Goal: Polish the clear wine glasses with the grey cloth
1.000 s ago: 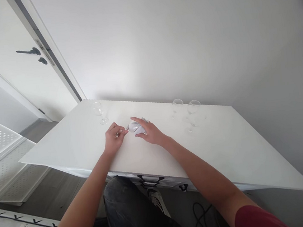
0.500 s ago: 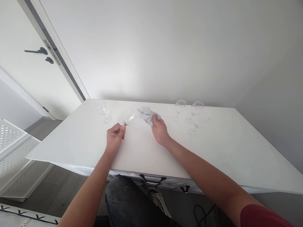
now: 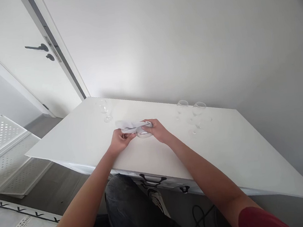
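In the head view, a clear wine glass [image 3: 144, 133] is held sideways above the white dresser top, its bowl toward the right. My left hand [image 3: 120, 141] is closed around its stem end, which the fingers and cloth largely hide. A pale grey-white cloth [image 3: 129, 125] lies draped along the glass's far side. With its thumb by the bowl, my right hand [image 3: 155, 129] pinches the cloth against the glass. On the left stands an upright stemmed glass [image 3: 103, 107].
To the right, several clear stemmed glasses [image 3: 199, 108] stand upright near the wall. Below the white top [image 3: 226, 156] are drawers with black handles [image 3: 153, 179]. A door [image 3: 11, 41] is at the left, with white perforated panels [image 3: 2, 136] beneath it.
My right hand has brought the cloth leftward and onto the glass, where before it was apart from my left hand. The bowl has turned toward the right and nearer to me.
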`<move>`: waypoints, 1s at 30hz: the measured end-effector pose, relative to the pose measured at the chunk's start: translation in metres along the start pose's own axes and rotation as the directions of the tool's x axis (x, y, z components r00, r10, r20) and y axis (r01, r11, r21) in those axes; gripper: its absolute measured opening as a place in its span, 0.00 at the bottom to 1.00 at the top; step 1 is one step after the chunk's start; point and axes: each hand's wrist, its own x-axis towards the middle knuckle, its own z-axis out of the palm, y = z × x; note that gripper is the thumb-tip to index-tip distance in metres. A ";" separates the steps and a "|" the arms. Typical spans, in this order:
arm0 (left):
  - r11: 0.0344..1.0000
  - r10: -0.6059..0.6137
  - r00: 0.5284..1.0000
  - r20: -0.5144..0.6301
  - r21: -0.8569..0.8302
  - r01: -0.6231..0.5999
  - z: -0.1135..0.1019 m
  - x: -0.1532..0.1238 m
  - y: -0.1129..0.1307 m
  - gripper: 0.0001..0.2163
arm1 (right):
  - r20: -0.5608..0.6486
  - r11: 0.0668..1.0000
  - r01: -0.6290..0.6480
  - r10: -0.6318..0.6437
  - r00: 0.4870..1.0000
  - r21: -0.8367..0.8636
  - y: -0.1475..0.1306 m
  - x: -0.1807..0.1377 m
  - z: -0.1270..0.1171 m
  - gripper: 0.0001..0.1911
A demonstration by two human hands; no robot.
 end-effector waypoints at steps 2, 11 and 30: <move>0.999 -0.007 1.000 -0.024 0.047 0.008 0.001 0.000 0.001 0.27 | -0.132 0.985 0.067 -0.088 0.987 -0.157 0.001 0.000 -0.001 0.14; 0.999 -0.001 0.998 -0.059 -0.037 -0.001 -0.001 0.001 0.007 0.19 | 0.000 0.909 0.404 -0.406 0.914 -0.101 -0.005 -0.004 -0.004 0.14; 0.935 -0.091 0.950 0.300 -0.302 0.185 0.007 0.000 -0.005 0.24 | 0.126 0.933 0.088 -0.140 0.982 0.350 0.013 -0.013 0.048 0.28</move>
